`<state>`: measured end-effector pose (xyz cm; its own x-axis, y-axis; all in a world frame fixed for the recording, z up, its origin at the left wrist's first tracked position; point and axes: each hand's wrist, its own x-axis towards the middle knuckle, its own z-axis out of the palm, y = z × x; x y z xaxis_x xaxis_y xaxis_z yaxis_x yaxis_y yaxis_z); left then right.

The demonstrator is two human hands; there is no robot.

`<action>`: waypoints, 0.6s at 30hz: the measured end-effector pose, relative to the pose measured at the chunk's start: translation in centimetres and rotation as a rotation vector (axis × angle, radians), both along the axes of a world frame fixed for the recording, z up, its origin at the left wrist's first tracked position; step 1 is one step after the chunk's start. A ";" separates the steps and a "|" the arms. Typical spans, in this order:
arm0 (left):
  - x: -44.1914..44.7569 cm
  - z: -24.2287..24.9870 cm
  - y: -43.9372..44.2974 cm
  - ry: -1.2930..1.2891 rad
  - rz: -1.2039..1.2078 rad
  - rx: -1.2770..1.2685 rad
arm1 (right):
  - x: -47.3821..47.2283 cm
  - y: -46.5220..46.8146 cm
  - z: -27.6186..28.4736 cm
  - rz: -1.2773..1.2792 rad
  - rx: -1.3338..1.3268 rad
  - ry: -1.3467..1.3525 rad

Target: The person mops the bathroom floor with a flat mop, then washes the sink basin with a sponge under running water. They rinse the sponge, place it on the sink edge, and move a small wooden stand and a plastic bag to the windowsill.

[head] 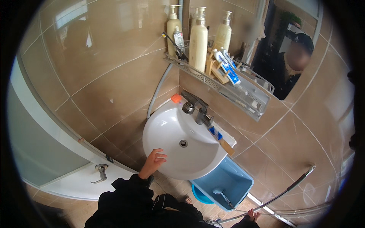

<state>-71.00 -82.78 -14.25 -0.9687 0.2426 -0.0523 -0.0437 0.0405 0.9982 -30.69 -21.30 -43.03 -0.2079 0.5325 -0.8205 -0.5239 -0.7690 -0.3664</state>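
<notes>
Over the front left rim of the white washbasin (171,159) is my left hand (156,160), palm inward, fingers apart, holding nothing. My right hand (253,215) is low at the right, beside a long metal pole (273,201) with a dark grip; whether its fingers close on the pole is unclear. A grey metal faucet (202,115) stands at the basin's back, with an orange piece of soap (176,98) at the back corner. A wooden scrubbing brush (222,140) with blue bristles lies on the right rim.
A metal wall shelf (242,99) holds pump bottles (198,42), toothpaste tubes (228,68) and a wooden rack. A blue plastic tub (236,178) with a shower head (219,191) stands right of the basin, above a turquoise basin (199,195). At left is a door with a metal handle (101,172).
</notes>
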 end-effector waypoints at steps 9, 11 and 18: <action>-1.6 2.5 0.2 -0.229 0.136 0.265 | -25.5 -12.2 22.0 0.858 0.853 0.044; -2.9 2.7 0.6 -0.268 0.166 0.401 | -33.9 -16.7 27.2 1.091 1.058 0.078; -5.6 1.8 -0.4 -0.405 0.243 0.525 | -53.2 -29.5 32.2 1.219 2.348 -0.433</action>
